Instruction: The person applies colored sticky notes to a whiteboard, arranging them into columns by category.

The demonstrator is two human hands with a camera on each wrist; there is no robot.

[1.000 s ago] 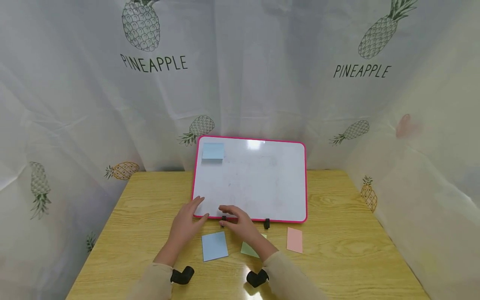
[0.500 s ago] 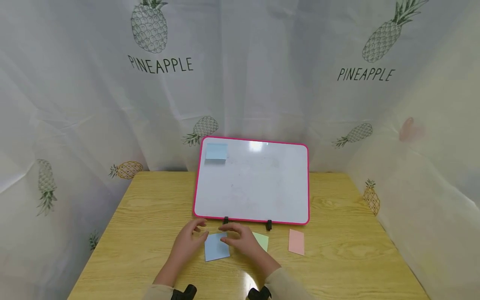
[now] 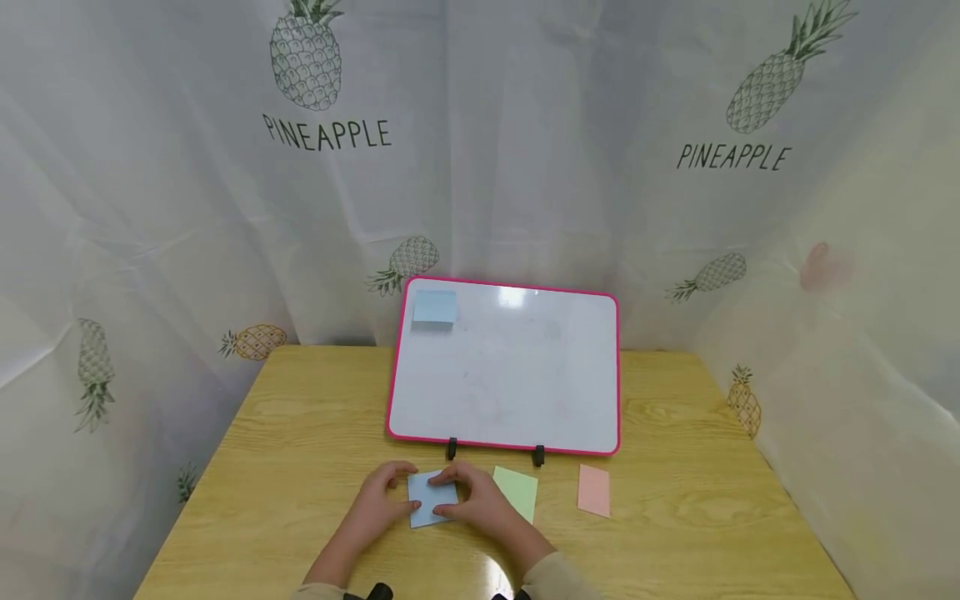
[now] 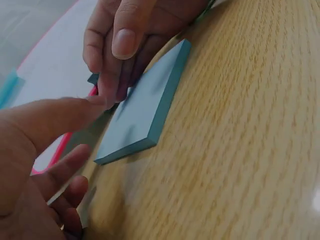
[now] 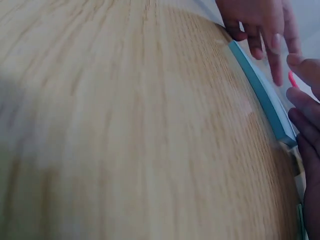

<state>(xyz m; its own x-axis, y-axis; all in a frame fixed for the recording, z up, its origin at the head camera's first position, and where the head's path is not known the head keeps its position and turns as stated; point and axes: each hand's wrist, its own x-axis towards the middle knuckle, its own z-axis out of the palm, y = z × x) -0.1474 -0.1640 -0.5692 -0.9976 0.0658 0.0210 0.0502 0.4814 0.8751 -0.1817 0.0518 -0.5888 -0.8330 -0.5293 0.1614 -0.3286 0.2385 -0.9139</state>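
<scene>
A pad of blue sticky notes [image 3: 424, 493] lies flat on the wooden table, between my two hands. On its left side is my left hand [image 3: 373, 504], thumb and fingers loosely bent and spread apart. My right hand [image 3: 483, 504] reaches over the pad's right part, its fingertips above or at the top sheet; contact is unclear. In the left wrist view the blue pad [image 4: 145, 107] shows its thick edge, and no fingers wrap it. A blue sticky note [image 3: 435, 307] is stuck at the upper left of a pink-framed whiteboard [image 3: 517, 375], its lower edge lifting.
The whiteboard leans back on black stand feet [image 3: 539, 456] just behind the pads. Right of my right hand lie a green pad [image 3: 519, 485], partly covered by that hand, and a pink pad [image 3: 594, 490]. A pineapple-print curtain [image 3: 525, 167] surrounds the wooden table [image 3: 675, 517].
Both hands have drawn back from the whiteboard's lower edge, down toward me, and are now at the blue pad. The view has shifted slightly. More of the green pad is uncovered.
</scene>
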